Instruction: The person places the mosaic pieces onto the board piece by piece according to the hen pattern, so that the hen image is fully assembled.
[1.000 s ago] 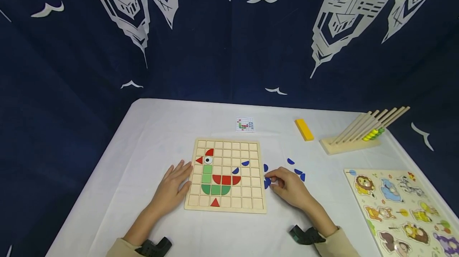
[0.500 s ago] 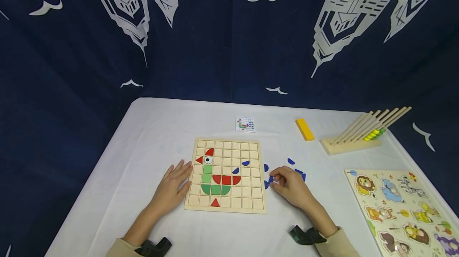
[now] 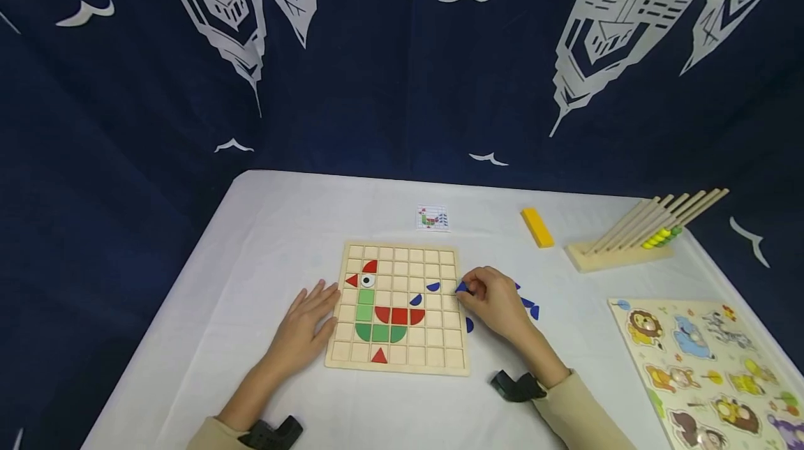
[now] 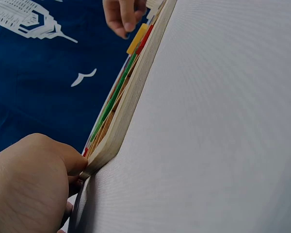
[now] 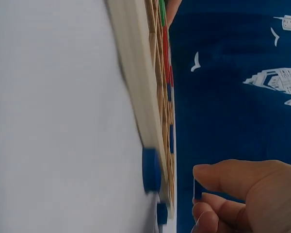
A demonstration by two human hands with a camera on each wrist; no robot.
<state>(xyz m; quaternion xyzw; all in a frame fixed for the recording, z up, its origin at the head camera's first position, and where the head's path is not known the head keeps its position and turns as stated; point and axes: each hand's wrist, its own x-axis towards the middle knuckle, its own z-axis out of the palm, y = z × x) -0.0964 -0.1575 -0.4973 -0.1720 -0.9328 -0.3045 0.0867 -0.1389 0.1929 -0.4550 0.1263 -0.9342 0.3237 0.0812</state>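
A wooden grid board lies mid-table, with red, green and blue pieces and an eye tile forming a bird-like figure. My left hand rests at its left edge, fingers extended; in the left wrist view the thumb touches the rim. My right hand pinches a small blue puzzle piece between thumb and fingers, by the board's right edge. The right wrist view shows the thumb over that piece, mostly covering it. Two blue half-round pieces sit in the grid's right half.
Loose blue pieces lie right of the board, some partly behind my right hand; one is against its edge. Beyond are a picture card, a yellow block, a rod stand with beads and an animal puzzle.
My right hand has picked up a blue piece from beside the board and moved up and left to the board's right edge. My left hand has stayed in place.
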